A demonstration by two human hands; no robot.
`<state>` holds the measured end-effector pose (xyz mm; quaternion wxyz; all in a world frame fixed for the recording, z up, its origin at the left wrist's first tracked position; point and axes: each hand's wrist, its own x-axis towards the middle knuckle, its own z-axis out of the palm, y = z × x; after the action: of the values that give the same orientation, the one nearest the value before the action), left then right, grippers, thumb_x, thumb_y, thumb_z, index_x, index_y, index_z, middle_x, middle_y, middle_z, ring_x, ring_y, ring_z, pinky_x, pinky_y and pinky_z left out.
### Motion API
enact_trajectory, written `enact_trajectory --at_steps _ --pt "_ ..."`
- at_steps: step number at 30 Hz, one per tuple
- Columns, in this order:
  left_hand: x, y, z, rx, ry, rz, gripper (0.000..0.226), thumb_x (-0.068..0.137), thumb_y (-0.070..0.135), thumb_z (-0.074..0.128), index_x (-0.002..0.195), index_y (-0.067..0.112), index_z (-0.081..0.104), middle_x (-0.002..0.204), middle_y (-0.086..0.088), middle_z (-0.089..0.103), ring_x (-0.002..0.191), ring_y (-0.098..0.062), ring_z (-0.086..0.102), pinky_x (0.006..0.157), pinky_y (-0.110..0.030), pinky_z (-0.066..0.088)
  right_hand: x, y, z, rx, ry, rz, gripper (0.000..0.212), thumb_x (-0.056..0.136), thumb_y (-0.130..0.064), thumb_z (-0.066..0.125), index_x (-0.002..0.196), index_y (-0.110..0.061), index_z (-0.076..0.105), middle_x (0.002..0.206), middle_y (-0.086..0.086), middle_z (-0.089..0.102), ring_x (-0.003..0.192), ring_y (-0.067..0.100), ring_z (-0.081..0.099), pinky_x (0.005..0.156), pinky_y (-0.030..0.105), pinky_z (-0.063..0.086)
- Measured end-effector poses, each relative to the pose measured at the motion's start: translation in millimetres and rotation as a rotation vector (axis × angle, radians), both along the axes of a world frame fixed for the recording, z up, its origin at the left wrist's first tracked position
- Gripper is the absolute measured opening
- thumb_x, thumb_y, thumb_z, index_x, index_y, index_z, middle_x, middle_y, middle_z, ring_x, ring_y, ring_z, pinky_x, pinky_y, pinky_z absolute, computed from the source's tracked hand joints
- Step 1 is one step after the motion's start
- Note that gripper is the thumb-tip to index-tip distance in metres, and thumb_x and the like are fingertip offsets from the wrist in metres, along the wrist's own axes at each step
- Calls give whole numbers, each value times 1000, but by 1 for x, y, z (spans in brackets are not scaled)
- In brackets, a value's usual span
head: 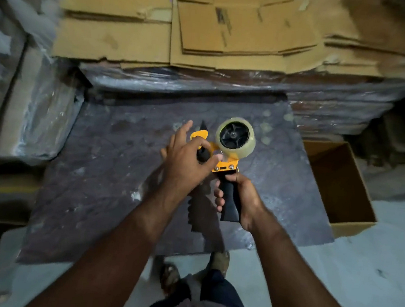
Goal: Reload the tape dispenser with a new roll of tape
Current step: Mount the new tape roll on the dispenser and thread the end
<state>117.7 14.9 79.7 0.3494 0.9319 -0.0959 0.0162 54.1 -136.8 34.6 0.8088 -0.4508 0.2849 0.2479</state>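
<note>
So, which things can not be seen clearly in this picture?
Head view only:
- Front of the tape dispenser: the left hand covers it, so the tape's path is hidden.
- Handle: partly wrapped by the right hand.
- Print on the flattened cartons: blurred.
- Open box: its near inside is hidden by its wall.

A warehouse or packing area: stacks of flattened cardboard boxes [174, 27], plastic-wrapped pallets [191, 83], an open carton [341, 189] on the concrete floor [357, 279].
</note>
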Motion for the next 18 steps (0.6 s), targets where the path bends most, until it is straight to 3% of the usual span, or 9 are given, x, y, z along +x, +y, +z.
enact_trajectory --at_steps 6,13,18 --pt "-2 -33 40 66 98 42 40 75 65 71 93 29 73 171 1 14 157 -19 4 113 -60 19 -12 0 50 -45 -106 -69 28 88 -32 45 77 -10 58 62 6 47 49 20 41 47 28 37" --pt "0 -60 84 116 322 59 51 68 63 79 98 22 75 171 -6 -6 157 -25 -14 118 -66 15 -28 -8 80 -115 -136 -34 31 91 -32 43 75 -10 57 60 5 49 47 19 43 45 28 40" --pt "-20 -76 100 6 149 117 15 79 39 79 79 24 76 171 0 13 158 -20 -1 115 -63 21 -42 -29 103 -131 -157 -37 30 94 -29 43 76 -9 56 60 6 50 48 19 47 49 29 42"
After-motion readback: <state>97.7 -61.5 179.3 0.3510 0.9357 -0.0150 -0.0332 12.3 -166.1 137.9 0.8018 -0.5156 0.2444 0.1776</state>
